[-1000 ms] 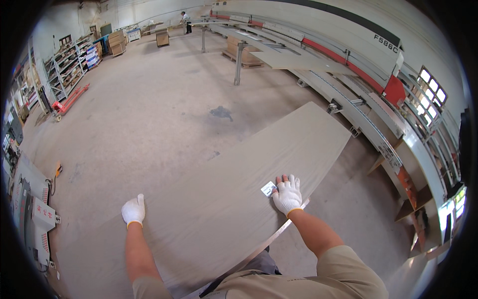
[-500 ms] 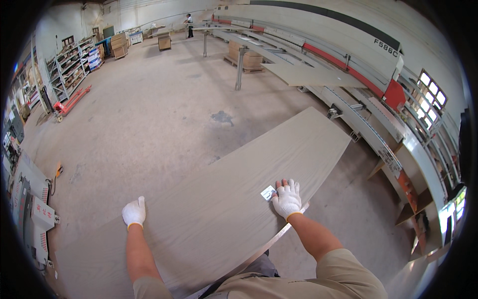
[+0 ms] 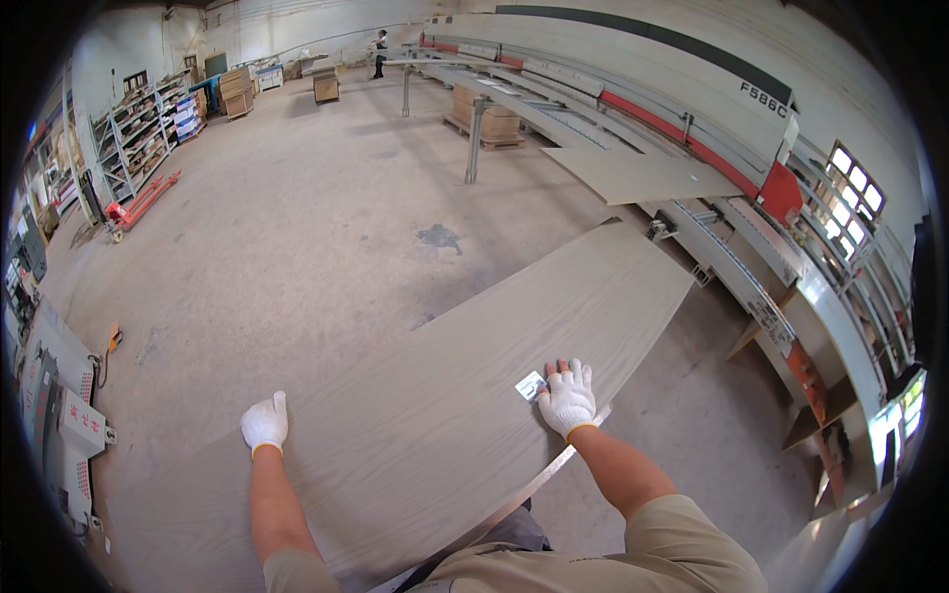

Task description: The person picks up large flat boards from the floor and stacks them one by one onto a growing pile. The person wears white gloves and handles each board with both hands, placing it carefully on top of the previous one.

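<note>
A long grey-brown wood-grain panel [image 3: 435, 395] stretches from the lower left toward the upper right in front of me. At its far edge my left hand [image 3: 265, 422], in a white glove, is closed over the board; its fingers are partly hidden past the edge. My right hand [image 3: 567, 397], in a fingertip-less white glove, lies flat on top near the closer edge, fingers spread. Just left of the right fingers, a small white label [image 3: 531, 385] is stuck on the surface.
A large white machine with a red strip [image 3: 652, 114] runs along the right, with a second panel [image 3: 643, 178] on its bed. A support leg [image 3: 474, 143] stands on the floor. At the left are a red pallet jack [image 3: 143, 205] and racks [image 3: 133, 143]. Far off stands a person [image 3: 380, 54].
The second panel on the machine's bed has shifted nearer and to the right. The distant person has moved slightly. My hands and the long panel have barely moved.
</note>
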Motion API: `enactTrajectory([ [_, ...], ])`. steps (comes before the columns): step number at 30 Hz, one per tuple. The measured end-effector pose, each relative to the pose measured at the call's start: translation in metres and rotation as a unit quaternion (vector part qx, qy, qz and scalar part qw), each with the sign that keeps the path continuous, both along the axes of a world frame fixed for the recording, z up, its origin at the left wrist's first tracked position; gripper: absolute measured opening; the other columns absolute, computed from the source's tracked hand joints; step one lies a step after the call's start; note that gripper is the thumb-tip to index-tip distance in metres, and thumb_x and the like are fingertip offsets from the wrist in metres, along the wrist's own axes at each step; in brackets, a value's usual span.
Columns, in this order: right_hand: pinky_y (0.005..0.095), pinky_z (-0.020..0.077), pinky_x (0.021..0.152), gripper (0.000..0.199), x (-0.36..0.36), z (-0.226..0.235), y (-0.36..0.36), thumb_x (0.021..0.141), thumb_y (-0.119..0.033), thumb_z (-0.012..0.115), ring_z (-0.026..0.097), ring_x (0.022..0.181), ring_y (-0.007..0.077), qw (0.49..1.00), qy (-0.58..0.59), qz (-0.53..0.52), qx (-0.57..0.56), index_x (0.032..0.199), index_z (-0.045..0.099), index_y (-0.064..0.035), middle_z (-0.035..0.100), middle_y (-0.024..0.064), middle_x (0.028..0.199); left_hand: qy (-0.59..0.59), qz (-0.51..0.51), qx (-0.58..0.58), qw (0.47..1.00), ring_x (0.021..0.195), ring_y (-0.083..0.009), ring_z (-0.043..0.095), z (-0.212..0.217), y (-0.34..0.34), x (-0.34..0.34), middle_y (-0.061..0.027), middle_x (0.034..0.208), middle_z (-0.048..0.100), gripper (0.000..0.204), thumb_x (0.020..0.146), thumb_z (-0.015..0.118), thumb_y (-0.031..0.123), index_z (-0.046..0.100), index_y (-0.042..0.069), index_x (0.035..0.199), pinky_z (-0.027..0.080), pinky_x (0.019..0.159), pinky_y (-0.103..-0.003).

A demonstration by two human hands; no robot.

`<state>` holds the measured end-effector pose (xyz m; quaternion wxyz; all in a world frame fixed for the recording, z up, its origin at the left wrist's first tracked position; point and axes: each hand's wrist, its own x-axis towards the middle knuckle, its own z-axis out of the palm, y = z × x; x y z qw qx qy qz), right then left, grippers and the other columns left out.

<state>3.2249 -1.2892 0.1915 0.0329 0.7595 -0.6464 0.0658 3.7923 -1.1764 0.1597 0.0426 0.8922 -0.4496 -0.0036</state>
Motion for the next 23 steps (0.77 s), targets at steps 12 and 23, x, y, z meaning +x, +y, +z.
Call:
enactTrajectory([
  [12, 0.0514, 0.016, 0.124, 0.058, 0.001, 0.005, 0.001, 0.096, -0.037, 0.051, 0.031, 0.145, 0.0355, 1.0, -0.007, 0.001, 0.006, 0.142, 0.055, -0.0034, 0.049, 0.0181, 0.152, 0.001, 0.003, 0.001, 1.0, 0.09, -0.0417, 0.07, -0.001, -0.001, 0.0, -0.0234, 0.093, 0.073, 0.07, 0.104, 0.029, 0.051, 0.077, 0.003, 0.086, 0.053, 0.085, -0.053],
  [23, 0.0484, 0.0199, 0.121, 0.06, 0.004, 0.018, 0.003, 0.092, -0.038, 0.053, 0.033, 0.142, 0.0324, 0.999, -0.015, -0.011, 0.05, 0.144, 0.054, -0.0087, 0.047, 0.0147, 0.153, -0.009, -0.032, 0.046, 0.998, 0.098, -0.0372, 0.071, -0.018, -0.009, 0.019, -0.0239, 0.102, 0.073, 0.065, 0.104, 0.029, 0.052, 0.076, 0.009, 0.105, 0.052, 0.09, -0.054],
])
